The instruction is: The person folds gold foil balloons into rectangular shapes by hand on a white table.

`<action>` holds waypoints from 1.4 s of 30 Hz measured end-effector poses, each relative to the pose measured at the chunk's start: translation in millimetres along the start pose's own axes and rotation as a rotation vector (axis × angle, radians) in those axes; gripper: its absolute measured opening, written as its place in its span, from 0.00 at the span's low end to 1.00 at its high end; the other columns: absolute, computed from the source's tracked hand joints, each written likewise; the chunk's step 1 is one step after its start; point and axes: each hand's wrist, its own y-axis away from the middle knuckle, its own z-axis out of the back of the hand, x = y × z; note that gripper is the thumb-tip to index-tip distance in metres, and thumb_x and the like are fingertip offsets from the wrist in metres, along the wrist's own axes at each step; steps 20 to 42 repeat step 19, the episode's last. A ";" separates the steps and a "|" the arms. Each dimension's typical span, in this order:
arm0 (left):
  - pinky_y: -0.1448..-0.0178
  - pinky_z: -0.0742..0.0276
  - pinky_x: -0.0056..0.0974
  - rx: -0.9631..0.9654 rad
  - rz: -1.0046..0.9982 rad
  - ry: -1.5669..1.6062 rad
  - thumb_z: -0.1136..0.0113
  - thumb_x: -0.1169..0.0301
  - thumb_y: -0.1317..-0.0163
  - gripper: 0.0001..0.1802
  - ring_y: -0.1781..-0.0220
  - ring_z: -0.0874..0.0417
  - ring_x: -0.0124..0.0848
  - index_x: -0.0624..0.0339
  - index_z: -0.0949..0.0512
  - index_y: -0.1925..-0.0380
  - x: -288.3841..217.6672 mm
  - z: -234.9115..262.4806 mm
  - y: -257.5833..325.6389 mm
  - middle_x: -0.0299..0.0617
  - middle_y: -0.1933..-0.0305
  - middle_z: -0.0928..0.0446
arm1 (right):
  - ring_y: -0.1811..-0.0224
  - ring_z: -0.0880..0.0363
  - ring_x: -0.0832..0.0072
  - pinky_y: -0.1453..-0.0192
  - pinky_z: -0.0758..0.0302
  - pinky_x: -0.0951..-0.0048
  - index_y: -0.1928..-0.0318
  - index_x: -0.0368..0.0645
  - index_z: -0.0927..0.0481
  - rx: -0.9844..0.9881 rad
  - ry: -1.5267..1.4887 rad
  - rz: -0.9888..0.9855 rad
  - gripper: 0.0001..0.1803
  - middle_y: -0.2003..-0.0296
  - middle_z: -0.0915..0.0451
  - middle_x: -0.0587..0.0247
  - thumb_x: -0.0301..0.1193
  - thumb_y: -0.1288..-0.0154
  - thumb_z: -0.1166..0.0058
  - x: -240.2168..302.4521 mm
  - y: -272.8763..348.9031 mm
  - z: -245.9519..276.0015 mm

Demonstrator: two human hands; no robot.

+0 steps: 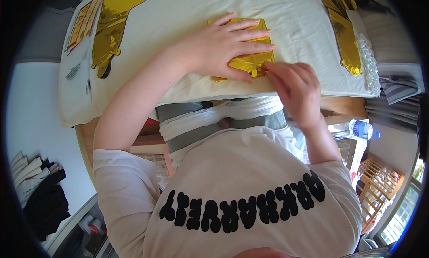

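A gold foil balloon (250,61), folded into a flat, roughly square packet, lies near the front edge of the cloth-covered table (170,30). Across its top my left hand (223,46) rests palm down, fingers stretched and slightly spread, pressing on the foil. At the packet's near right corner my right hand (295,86) pinches the edge of the foil between thumb and fingertips. The foil is creased by that corner. My left hand covers much of the packet's left side.
Flat gold foil balloons lie at the left (109,34) and right (342,34) of the table. Printed sheets (82,23) and a clear plastic bag (78,75) are at the far left. White beaded trim (368,66) borders the right edge. Off to the right stands a water bottle (361,130).
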 end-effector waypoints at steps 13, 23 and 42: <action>0.12 0.55 0.55 -0.063 0.063 0.103 0.34 0.32 0.39 0.66 0.15 0.39 0.43 0.52 0.59 0.14 -0.1 1.1 -0.8 0.49 0.19 0.35 | 0.45 0.18 0.56 0.37 0.23 0.55 0.52 0.45 0.12 0.320 -0.147 0.306 0.20 0.48 0.18 0.57 0.35 0.45 0.24 -57.3 -56.1 5.2; 0.11 0.53 0.56 -0.060 0.121 0.300 0.24 0.40 0.45 0.72 0.18 0.35 0.48 0.46 0.64 0.14 -0.9 3.6 0.7 0.54 0.13 0.49 | 0.30 0.27 0.55 0.25 0.31 0.54 0.38 0.52 0.20 0.375 -0.109 0.340 0.30 0.37 0.23 0.52 0.45 0.39 0.28 -59.4 -67.4 -8.1; 0.11 0.53 0.56 -0.060 0.121 0.300 0.24 0.40 0.45 0.72 0.18 0.35 0.48 0.46 0.64 0.14 -0.9 3.6 0.7 0.54 0.13 0.49 | 0.30 0.27 0.55 0.25 0.31 0.54 0.38 0.52 0.20 0.375 -0.109 0.340 0.30 0.37 0.23 0.52 0.45 0.39 0.28 -59.4 -67.4 -8.1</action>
